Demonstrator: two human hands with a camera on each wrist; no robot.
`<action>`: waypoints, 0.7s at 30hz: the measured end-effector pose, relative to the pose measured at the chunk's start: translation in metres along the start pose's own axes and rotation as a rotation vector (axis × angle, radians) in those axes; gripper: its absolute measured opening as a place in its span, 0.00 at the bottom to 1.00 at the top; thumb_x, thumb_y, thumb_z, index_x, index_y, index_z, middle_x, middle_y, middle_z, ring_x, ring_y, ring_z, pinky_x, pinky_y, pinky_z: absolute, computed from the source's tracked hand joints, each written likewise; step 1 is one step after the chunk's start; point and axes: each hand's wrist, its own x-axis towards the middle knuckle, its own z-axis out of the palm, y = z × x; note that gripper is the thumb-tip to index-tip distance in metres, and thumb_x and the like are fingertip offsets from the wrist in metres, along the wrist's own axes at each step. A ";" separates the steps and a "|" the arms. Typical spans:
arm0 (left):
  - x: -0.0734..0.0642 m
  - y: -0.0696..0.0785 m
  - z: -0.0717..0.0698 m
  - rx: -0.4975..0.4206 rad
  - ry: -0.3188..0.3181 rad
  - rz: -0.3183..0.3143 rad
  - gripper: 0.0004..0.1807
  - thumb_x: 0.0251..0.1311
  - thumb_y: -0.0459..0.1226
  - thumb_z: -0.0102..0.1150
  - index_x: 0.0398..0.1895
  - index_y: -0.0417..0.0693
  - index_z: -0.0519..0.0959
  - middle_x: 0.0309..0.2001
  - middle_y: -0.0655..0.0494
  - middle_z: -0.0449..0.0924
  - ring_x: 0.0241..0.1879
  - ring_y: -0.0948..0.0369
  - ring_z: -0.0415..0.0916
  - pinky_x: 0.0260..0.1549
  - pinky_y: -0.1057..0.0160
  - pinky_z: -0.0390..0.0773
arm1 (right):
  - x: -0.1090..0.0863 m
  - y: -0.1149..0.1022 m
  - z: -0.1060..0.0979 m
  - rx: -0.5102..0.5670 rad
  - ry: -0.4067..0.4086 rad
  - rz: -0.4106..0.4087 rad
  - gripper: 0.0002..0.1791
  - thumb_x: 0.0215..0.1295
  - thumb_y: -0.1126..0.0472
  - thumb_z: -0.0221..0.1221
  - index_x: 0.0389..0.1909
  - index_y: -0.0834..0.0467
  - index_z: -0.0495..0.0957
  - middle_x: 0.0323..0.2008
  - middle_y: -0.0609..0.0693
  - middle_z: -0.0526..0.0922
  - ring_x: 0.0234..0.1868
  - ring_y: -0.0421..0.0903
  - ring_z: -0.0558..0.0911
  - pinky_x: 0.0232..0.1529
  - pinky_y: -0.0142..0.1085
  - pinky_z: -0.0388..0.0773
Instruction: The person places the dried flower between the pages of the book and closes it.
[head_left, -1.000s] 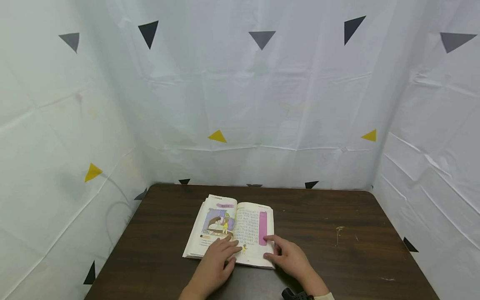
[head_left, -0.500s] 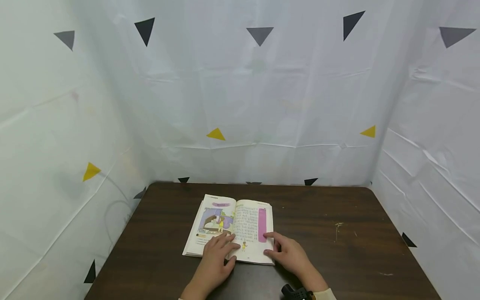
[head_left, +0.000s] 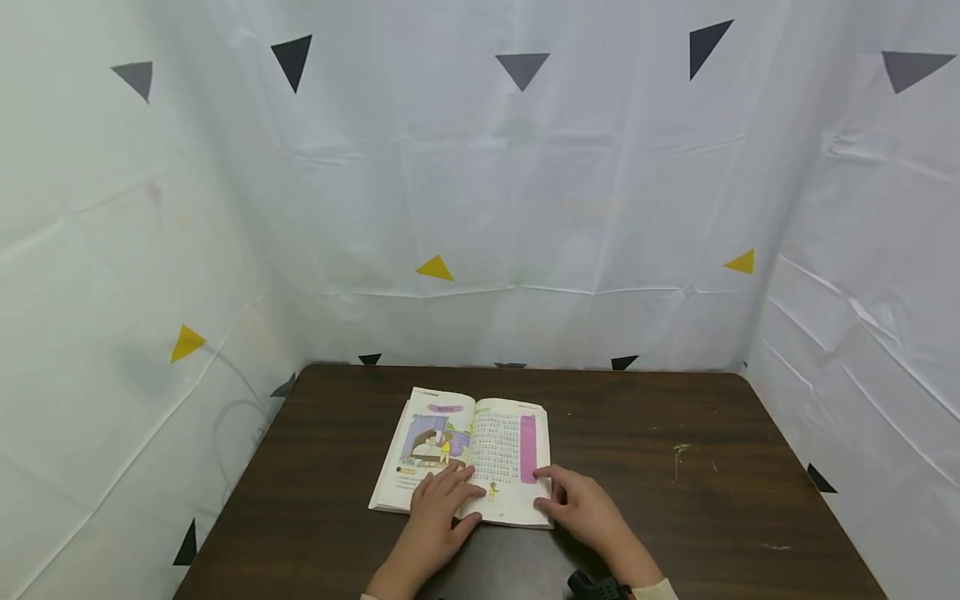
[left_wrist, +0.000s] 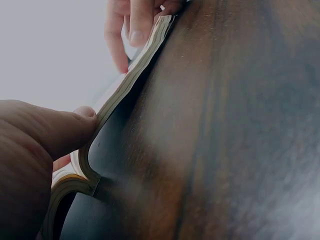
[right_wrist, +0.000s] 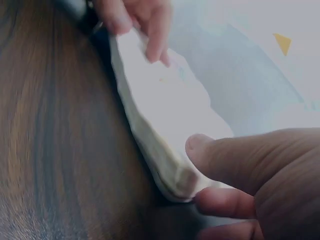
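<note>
An open book [head_left: 498,446] with a colour picture on its left page lies on the dark wooden table [head_left: 660,500]. My left hand [head_left: 438,517] rests across the lower middle of the book, fingers spread over the pages. In the left wrist view its thumb [left_wrist: 75,127] touches the book's near edge. My right hand [head_left: 585,508] is at the lower right edge, thumb and index fingertip both touching the right page, a gap between them. In the right wrist view its other fingers [right_wrist: 225,202] are bent beside the book's corner.
White curtains [head_left: 517,200] with grey, black and yellow triangles stand behind the table and on both sides. A black strap device [head_left: 596,586] sits on the right wrist at the bottom of the head view.
Both hands stay in place on the book, and the pages lie as before. The head view has shifted slightly.
</note>
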 end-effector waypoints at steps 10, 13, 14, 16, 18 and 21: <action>0.003 -0.002 0.001 -0.034 0.001 -0.003 0.17 0.67 0.44 0.74 0.57 0.66 0.85 0.76 0.54 0.78 0.83 0.44 0.64 0.74 0.26 0.57 | -0.018 0.006 -0.038 0.049 0.116 0.100 0.08 0.72 0.58 0.71 0.49 0.51 0.86 0.27 0.41 0.81 0.24 0.37 0.76 0.30 0.33 0.74; 0.003 -0.003 0.002 -0.035 -0.013 -0.010 0.17 0.67 0.44 0.73 0.57 0.66 0.85 0.76 0.55 0.77 0.83 0.45 0.63 0.74 0.26 0.56 | -0.023 0.013 -0.059 0.003 0.210 0.186 0.03 0.73 0.58 0.70 0.44 0.51 0.86 0.28 0.42 0.83 0.27 0.39 0.78 0.34 0.35 0.74; 0.002 -0.003 0.002 -0.031 -0.017 -0.014 0.17 0.67 0.45 0.73 0.57 0.67 0.85 0.76 0.55 0.77 0.83 0.45 0.63 0.74 0.27 0.57 | -0.026 0.016 -0.067 -0.012 0.236 0.219 0.03 0.74 0.57 0.69 0.44 0.51 0.86 0.30 0.42 0.85 0.28 0.39 0.78 0.35 0.35 0.74; 0.000 -0.004 0.001 -0.032 -0.023 -0.018 0.17 0.67 0.45 0.73 0.58 0.67 0.85 0.76 0.56 0.77 0.83 0.45 0.63 0.74 0.27 0.56 | -0.031 0.023 -0.082 -0.025 0.283 0.291 0.05 0.75 0.56 0.66 0.44 0.53 0.87 0.33 0.46 0.87 0.30 0.42 0.80 0.34 0.37 0.75; 0.000 -0.005 0.001 -0.038 -0.025 -0.020 0.17 0.68 0.45 0.73 0.58 0.67 0.85 0.76 0.56 0.77 0.83 0.45 0.63 0.75 0.27 0.56 | -0.037 0.032 -0.096 -0.051 0.332 0.361 0.09 0.76 0.55 0.63 0.46 0.56 0.87 0.37 0.51 0.90 0.30 0.44 0.81 0.32 0.39 0.76; 0.000 -0.005 0.000 -0.057 -0.023 -0.019 0.16 0.68 0.44 0.72 0.58 0.67 0.85 0.76 0.55 0.77 0.83 0.45 0.63 0.75 0.26 0.55 | -0.044 0.048 -0.111 -0.120 0.421 0.462 0.13 0.75 0.56 0.60 0.47 0.60 0.87 0.41 0.57 0.92 0.32 0.50 0.85 0.31 0.44 0.78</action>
